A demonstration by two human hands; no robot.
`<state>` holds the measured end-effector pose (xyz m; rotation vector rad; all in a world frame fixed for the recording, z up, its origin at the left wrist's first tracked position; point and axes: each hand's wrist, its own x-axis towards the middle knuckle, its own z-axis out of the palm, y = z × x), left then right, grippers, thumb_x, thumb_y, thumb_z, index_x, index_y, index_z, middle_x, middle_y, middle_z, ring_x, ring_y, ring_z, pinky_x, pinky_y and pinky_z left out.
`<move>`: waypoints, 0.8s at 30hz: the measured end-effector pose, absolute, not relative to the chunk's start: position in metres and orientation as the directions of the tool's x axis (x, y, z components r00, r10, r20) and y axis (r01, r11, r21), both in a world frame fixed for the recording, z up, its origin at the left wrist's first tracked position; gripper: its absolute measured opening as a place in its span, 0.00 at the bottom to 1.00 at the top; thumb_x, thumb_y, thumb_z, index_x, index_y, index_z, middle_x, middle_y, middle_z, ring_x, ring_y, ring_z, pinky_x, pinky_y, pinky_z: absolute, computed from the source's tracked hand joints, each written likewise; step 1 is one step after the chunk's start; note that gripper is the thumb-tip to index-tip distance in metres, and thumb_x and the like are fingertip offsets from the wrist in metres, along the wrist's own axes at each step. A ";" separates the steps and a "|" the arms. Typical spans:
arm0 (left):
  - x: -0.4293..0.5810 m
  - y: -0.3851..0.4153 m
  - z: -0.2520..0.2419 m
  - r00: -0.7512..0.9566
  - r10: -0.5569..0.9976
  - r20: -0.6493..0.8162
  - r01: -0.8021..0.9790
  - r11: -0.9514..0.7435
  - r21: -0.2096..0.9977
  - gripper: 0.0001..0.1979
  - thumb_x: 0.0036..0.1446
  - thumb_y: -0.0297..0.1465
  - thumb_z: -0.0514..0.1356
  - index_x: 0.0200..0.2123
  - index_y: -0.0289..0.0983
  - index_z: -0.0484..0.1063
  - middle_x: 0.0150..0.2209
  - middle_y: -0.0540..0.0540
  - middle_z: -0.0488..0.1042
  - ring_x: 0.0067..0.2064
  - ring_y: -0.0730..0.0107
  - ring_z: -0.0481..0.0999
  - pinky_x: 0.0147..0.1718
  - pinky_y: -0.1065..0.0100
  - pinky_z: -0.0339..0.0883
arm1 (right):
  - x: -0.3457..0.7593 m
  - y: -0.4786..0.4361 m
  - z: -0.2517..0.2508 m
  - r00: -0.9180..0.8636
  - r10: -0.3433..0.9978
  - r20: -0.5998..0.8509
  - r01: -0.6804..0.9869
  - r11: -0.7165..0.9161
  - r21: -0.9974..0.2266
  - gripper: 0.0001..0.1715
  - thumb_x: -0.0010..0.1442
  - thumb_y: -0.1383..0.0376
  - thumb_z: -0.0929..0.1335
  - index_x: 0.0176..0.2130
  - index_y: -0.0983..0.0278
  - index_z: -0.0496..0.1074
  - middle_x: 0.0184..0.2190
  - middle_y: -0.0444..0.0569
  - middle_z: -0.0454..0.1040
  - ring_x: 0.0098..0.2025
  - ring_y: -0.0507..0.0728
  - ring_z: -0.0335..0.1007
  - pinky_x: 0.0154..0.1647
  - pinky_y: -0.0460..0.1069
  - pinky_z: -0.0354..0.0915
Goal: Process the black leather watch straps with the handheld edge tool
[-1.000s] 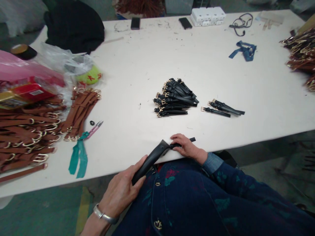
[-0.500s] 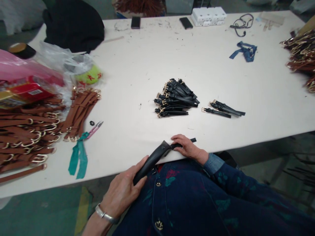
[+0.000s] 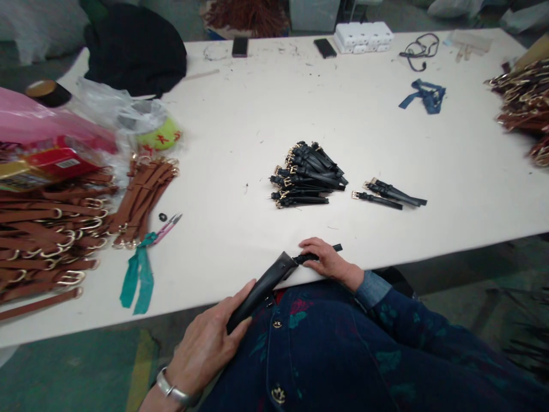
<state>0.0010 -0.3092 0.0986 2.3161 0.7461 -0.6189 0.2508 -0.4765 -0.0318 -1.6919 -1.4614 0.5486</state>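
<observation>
Currently, the right hand [image 3: 328, 260] pinches a black strap [image 3: 304, 259] at the near edge of the table [image 3: 214, 246]; the left hand [image 3: 210, 337] grasps a black tubular tool [image 3: 263, 289] beside it. The strap is probably light, pliable, smooth: grip mid-length. Working room extends toward the pile of black straps [image 3: 311, 171].

Black phone [image 3: 325, 48] just beside white packages [image 3: 363, 38]

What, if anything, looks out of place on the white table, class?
Dark thread-like scraps lie scattered on the white table, one left of the pile of black buckled straps; they look like stray litter. Nothing appears spilled.
</observation>
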 end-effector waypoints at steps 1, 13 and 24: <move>0.002 -0.310 0.099 0.733 0.351 -0.583 0.640 -0.647 0.415 0.30 0.58 0.40 0.50 0.64 0.50 0.49 0.56 0.51 0.69 0.53 0.61 0.72 0.52 0.61 0.64 | 0.251 -0.477 -0.033 0.235 0.955 0.180 0.600 0.003 -0.800 0.12 0.55 0.67 0.69 0.42 0.62 0.70 0.48 0.56 0.69 0.51 0.60 0.65 0.51 0.59 0.64; 0.013 -0.319 0.091 0.726 0.441 -0.527 0.671 -0.621 0.405 0.31 0.58 0.41 0.50 0.64 0.48 0.48 0.53 0.48 0.73 0.49 0.60 0.75 0.48 0.60 0.68 | 0.251 -0.477 -0.037 0.246 0.954 0.169 0.597 -0.012 -0.802 0.12 0.55 0.66 0.70 0.42 0.63 0.71 0.48 0.56 0.69 0.51 0.60 0.65 0.52 0.58 0.64; 0.006 -0.321 0.093 0.743 0.370 -0.558 0.642 -0.632 0.435 0.30 0.58 0.41 0.50 0.64 0.45 0.51 0.57 0.51 0.69 0.54 0.63 0.72 0.52 0.62 0.66 | 0.254 -0.476 -0.030 0.229 0.959 0.165 0.572 0.004 -0.820 0.12 0.55 0.70 0.68 0.42 0.63 0.72 0.49 0.56 0.69 0.51 0.60 0.65 0.52 0.59 0.64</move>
